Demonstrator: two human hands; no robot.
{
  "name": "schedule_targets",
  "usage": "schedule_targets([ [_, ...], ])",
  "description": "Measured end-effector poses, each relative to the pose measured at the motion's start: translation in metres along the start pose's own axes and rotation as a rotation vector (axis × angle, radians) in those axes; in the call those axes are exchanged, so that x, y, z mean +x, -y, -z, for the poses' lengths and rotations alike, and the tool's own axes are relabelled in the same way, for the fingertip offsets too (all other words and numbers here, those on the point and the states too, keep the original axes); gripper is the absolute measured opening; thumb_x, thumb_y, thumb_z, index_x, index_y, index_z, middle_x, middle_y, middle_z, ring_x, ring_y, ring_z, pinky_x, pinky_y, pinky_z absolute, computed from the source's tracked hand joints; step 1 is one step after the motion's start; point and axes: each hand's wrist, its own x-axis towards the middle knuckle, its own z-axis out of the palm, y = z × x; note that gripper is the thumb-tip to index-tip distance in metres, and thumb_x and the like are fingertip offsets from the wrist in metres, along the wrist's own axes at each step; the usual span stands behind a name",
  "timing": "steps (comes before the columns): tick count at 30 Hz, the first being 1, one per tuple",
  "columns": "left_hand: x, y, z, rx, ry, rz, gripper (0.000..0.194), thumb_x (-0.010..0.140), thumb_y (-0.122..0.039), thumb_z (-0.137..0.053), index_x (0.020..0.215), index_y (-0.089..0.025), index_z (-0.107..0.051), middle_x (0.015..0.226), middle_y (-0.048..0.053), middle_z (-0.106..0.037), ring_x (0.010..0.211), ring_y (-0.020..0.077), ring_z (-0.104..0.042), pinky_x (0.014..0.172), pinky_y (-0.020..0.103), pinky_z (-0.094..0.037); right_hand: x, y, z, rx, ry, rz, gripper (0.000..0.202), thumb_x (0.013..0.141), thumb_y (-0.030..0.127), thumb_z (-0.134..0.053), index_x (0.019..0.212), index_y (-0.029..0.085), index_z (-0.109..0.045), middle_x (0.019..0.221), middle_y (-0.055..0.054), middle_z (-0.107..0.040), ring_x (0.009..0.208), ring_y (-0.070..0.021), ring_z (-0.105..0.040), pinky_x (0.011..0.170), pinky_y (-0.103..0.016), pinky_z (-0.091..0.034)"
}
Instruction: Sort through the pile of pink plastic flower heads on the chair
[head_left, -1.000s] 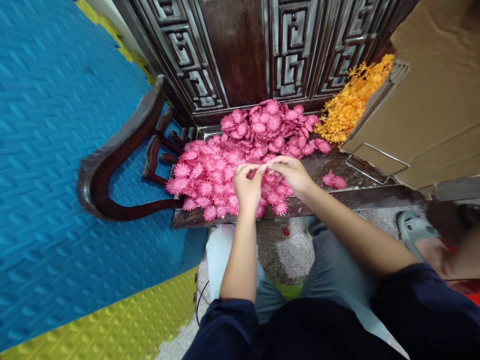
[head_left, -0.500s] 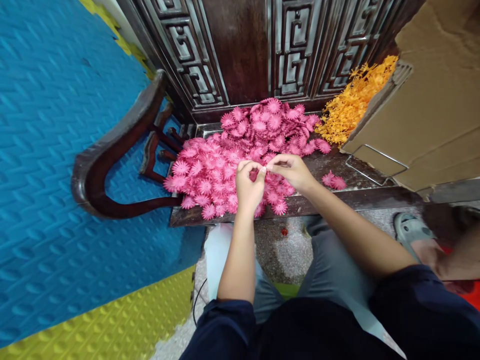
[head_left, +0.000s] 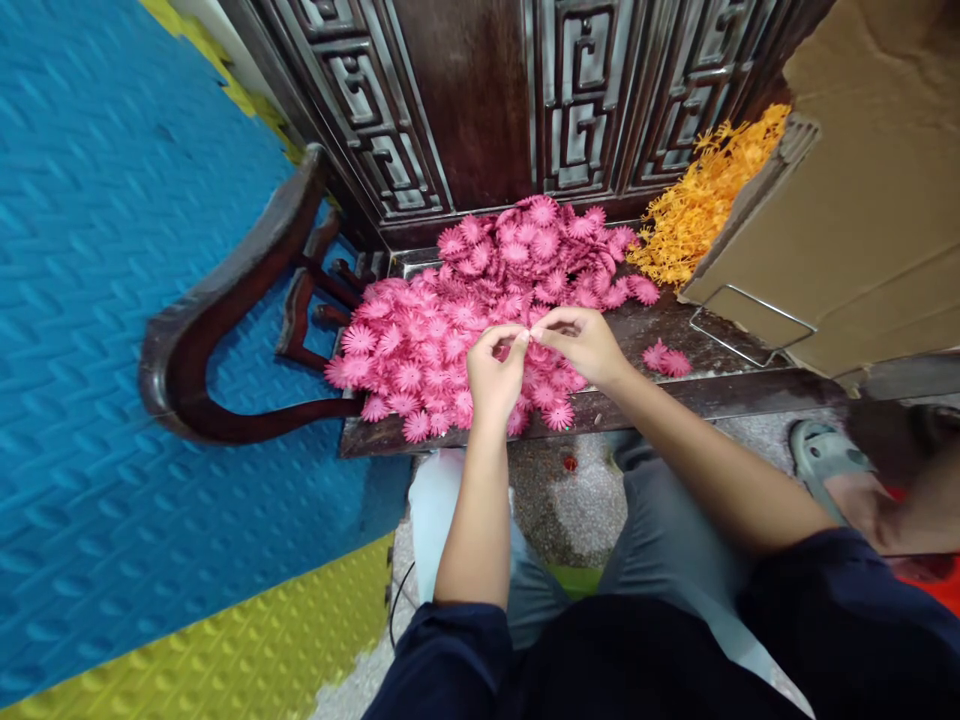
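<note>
My left hand (head_left: 496, 372) and my right hand (head_left: 581, 343) meet at the fingertips, both pinched, over a heap of pink flowers (head_left: 409, 345). Whatever lies between the fingertips is too small to make out. The heap covers the left and middle of a dark wooden seat (head_left: 630, 330), below and behind my hands. Two or so loose pink flowers (head_left: 666, 358) lie apart on the seat, to the right of my right hand. Orange flower pieces (head_left: 694, 205) are piled at the back right.
A curved wooden armrest (head_left: 169, 370) stands at the left, above blue matting (head_left: 90, 330). A carved backrest (head_left: 480, 100) rises behind the heap. Cardboard (head_left: 862, 210) with a metal wire handle (head_left: 750, 325) fills the right. A person's foot in a sandal (head_left: 829, 465) is at lower right.
Both hands stay pinched together over the heap; my left hand's fingers have shifted very slightly left. The whole view has moved a little.
</note>
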Motion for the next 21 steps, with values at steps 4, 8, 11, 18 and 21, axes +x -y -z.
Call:
schedule_targets([
  [4, -0.0001, 0.0009, -0.0007, 0.079, -0.036, -0.010, 0.005, 0.071, -0.017, -0.060, 0.070, -0.016, -0.065, 0.075, 0.003, -0.064, 0.072, 0.0126, -0.057, 0.072, 0.025, -0.043, -0.0019, 0.0004, -0.0026, -0.054, -0.006, 0.017, 0.010, 0.067, 0.029, -0.067, 0.067, 0.019, -0.066, 0.069, 0.000, -0.066, 0.067, -0.0129, -0.058, 0.069, -0.028, -0.045],
  [8, 0.0001, 0.0043, -0.0008, 0.135, -0.045, -0.033, 0.008, 0.073, -0.017, -0.055, 0.071, -0.017, -0.063, 0.075, 0.003, -0.063, 0.072, 0.0132, -0.056, 0.069, 0.025, -0.042, -0.0033, 0.0003, -0.0044, -0.068, 0.003, 0.020, 0.009, 0.069, 0.027, -0.065, 0.068, 0.019, -0.066, 0.071, -0.001, -0.066, 0.068, -0.0129, -0.059, 0.070, -0.028, -0.045],
  [11, 0.0000, 0.0063, -0.0004, 0.164, -0.048, -0.043, 0.009, 0.074, -0.017, -0.053, 0.072, -0.017, -0.061, 0.075, 0.002, -0.062, 0.071, 0.0132, -0.055, 0.068, 0.025, -0.041, -0.0037, 0.0010, -0.0051, -0.064, 0.019, 0.024, 0.008, 0.069, 0.026, -0.063, 0.069, 0.019, -0.065, 0.072, -0.001, -0.066, 0.069, -0.0129, -0.059, 0.070, -0.028, -0.045],
  [18, 0.0010, 0.0072, -0.0018, 0.011, -0.076, 0.056, 0.007, 0.075, -0.016, -0.050, 0.068, -0.017, -0.052, 0.067, -0.001, -0.053, 0.065, 0.0113, -0.048, 0.065, 0.023, -0.037, -0.0007, -0.0041, -0.0070, -0.029, -0.004, -0.024, 0.005, 0.068, 0.022, -0.060, 0.066, 0.018, -0.062, 0.070, 0.000, -0.064, 0.067, -0.0123, -0.058, 0.071, -0.028, -0.045],
  [21, 0.0026, 0.0081, -0.0028, -0.088, -0.142, 0.099, 0.011, 0.075, -0.012, -0.047, 0.066, -0.018, -0.049, 0.063, -0.003, -0.047, 0.062, 0.0103, -0.044, 0.064, 0.022, -0.035, 0.0009, -0.0069, -0.0089, 0.036, -0.051, -0.097, 0.005, 0.067, 0.021, -0.058, 0.064, 0.017, -0.059, 0.066, 0.001, -0.061, 0.062, -0.0113, -0.056, 0.068, -0.028, -0.044],
])
